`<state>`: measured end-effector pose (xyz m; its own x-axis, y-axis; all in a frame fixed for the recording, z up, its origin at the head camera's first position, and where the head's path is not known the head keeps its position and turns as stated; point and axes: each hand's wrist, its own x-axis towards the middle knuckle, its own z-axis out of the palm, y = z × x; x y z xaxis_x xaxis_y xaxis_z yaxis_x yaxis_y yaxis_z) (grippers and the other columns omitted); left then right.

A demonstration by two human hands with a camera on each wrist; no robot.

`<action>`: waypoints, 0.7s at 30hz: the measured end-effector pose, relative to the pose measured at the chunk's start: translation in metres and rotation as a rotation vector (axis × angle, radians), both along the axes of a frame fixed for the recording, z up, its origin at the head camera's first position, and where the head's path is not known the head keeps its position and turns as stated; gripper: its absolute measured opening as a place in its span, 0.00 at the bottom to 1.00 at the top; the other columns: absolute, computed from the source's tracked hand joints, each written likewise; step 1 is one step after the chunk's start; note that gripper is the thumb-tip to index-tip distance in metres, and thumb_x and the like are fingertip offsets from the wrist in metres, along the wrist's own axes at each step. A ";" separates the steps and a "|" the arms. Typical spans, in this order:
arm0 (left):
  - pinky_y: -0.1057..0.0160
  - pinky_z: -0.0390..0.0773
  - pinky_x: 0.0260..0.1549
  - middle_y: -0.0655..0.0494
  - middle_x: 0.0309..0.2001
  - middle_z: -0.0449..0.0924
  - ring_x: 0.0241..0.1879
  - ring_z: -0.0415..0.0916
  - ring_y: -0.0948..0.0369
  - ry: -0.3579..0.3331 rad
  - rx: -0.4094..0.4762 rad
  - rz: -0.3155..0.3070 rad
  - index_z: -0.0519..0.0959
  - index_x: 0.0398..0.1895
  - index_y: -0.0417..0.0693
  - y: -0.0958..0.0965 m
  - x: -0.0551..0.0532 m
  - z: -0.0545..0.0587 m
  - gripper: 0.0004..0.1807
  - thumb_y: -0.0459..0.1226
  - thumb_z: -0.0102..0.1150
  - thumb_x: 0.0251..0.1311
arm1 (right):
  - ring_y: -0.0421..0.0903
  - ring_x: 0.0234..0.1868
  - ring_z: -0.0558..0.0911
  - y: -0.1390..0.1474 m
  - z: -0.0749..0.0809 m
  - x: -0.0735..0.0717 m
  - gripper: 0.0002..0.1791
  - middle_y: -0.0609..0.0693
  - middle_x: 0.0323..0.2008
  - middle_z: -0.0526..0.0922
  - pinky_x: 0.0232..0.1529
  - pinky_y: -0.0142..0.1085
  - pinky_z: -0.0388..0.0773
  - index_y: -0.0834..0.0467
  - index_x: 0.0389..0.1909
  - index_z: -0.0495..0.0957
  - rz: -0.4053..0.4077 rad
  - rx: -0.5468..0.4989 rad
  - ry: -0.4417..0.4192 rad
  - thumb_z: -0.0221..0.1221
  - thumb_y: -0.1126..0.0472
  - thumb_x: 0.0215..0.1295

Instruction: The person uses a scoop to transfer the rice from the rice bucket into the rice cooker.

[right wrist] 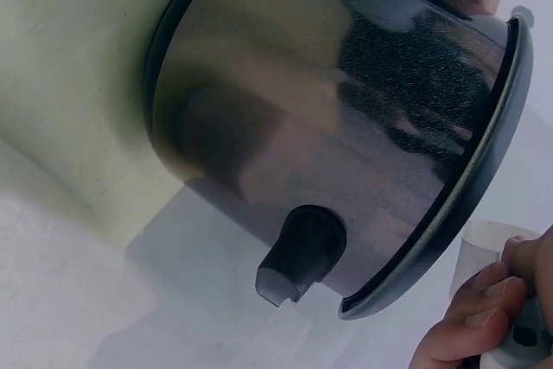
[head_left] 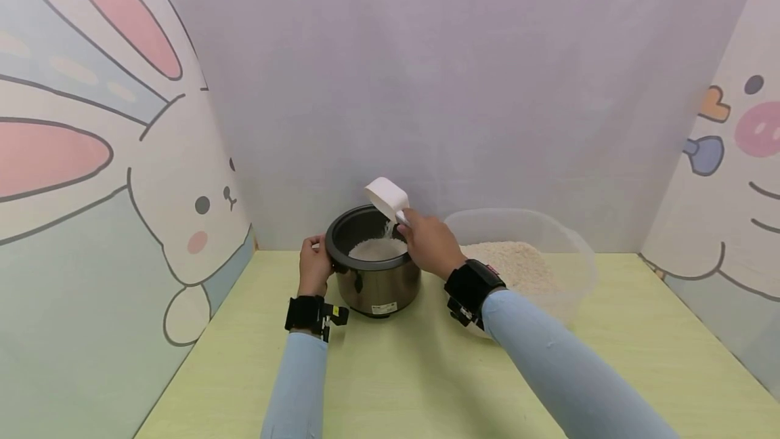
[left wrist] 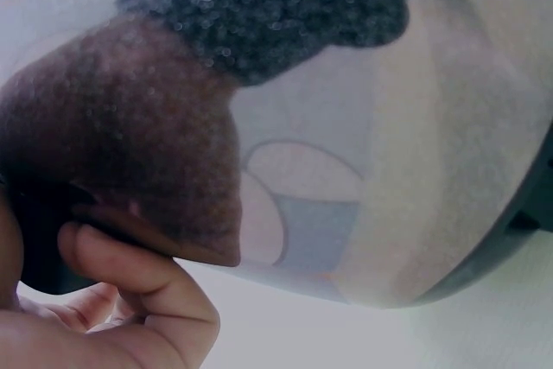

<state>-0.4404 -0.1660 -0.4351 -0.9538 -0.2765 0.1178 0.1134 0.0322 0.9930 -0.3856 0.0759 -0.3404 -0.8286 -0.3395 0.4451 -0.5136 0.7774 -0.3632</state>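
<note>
A rice cooker (head_left: 378, 286) with a shiny metal body and dark rim stands without a lid on the table, white rice (head_left: 376, 249) inside its pot. My left hand (head_left: 315, 265) grips the black handle (left wrist: 52, 239) on the cooker's left side; in the left wrist view its fingers curl beneath that handle. Above the pot, my right hand (head_left: 431, 244) holds a white scoop (head_left: 385, 196) by its handle. The scoop is tipped, and grains fall from it into the pot. In the right wrist view the cooker's other side handle (right wrist: 302, 252) shows, with the right-hand fingers (right wrist: 479, 308) near the rim.
A large translucent tub (head_left: 579, 256) of rice (head_left: 512, 266) stands right of the cooker, partly behind my right wrist. The pale green table (head_left: 390, 385) meets a plain curtain (head_left: 426, 87) at the back. Panels with cartoon animals (head_left: 183, 222) close off both sides.
</note>
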 end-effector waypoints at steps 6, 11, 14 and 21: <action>0.68 0.77 0.23 0.48 0.38 0.70 0.24 0.74 0.63 0.007 -0.004 0.004 0.68 0.63 0.38 0.000 0.000 -0.001 0.23 0.48 0.44 0.81 | 0.48 0.21 0.76 0.002 -0.002 0.002 0.15 0.56 0.27 0.81 0.24 0.40 0.67 0.65 0.58 0.75 -0.024 0.099 0.033 0.56 0.61 0.78; 0.68 0.78 0.23 0.48 0.38 0.69 0.24 0.74 0.63 0.006 -0.001 0.005 0.68 0.63 0.37 0.000 0.000 0.000 0.23 0.47 0.45 0.81 | 0.50 0.19 0.76 0.006 -0.003 0.004 0.12 0.53 0.20 0.74 0.20 0.39 0.64 0.63 0.53 0.75 -0.029 0.201 0.087 0.57 0.60 0.78; 0.69 0.78 0.22 0.48 0.38 0.70 0.24 0.74 0.64 0.006 0.002 0.005 0.68 0.62 0.37 0.000 0.001 0.001 0.22 0.47 0.45 0.81 | 0.49 0.18 0.75 0.007 -0.005 0.005 0.09 0.52 0.18 0.72 0.19 0.38 0.63 0.62 0.50 0.74 -0.028 0.224 0.107 0.57 0.60 0.78; 0.68 0.80 0.24 0.47 0.40 0.70 0.26 0.76 0.63 0.006 0.017 -0.007 0.68 0.63 0.37 0.000 0.002 0.001 0.23 0.47 0.45 0.81 | 0.56 0.28 0.83 0.011 -0.006 0.002 0.11 0.55 0.26 0.80 0.24 0.48 0.75 0.61 0.53 0.74 -0.063 0.219 0.076 0.55 0.58 0.79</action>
<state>-0.4385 -0.1664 -0.4342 -0.9551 -0.2715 0.1187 0.1192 0.0146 0.9928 -0.3839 0.0871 -0.3468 -0.8180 -0.3835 0.4287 -0.4812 0.8646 -0.1448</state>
